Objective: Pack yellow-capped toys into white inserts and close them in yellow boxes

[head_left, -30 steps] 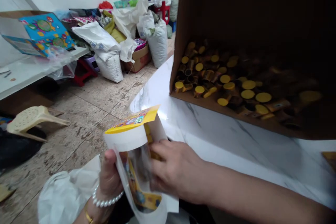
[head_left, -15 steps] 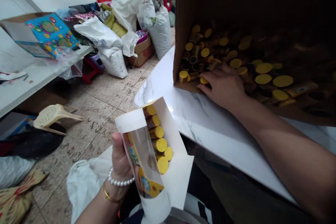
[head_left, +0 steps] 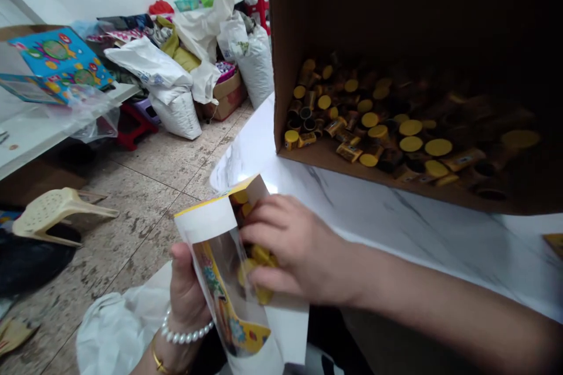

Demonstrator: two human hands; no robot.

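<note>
My left hand (head_left: 190, 281), with a pearl bracelet, is wrapped round a white-and-yellow packaging box (head_left: 259, 334) with a clear window, held tilted at the lower middle. Its side flap stands open toward the right. Inside are several small yellow-capped tubes (head_left: 240, 196). My right hand (head_left: 294, 246) is at this opening, its fingers curled over a yellow-capped tube (head_left: 263, 255); the fingertips are partly hidden by the clear window and slightly blurred. A large brown carton (head_left: 284, 58) lies on its side at the upper right, with many loose yellow-capped tubes (head_left: 349, 152) spread inside.
The carton rests on a white marble-patterned table (head_left: 352, 211). Across the floor, a white table (head_left: 26, 135) bears a blue printed box (head_left: 57, 64). White sacks (head_left: 176, 111), a cream plastic stool (head_left: 53, 214) and a red stool (head_left: 134, 123) stand on the floor.
My right hand has left the carton and moved left and down to the packaging box's opening, over the yellow tubes there. My left hand still holds the box; the view has shifted slightly.
</note>
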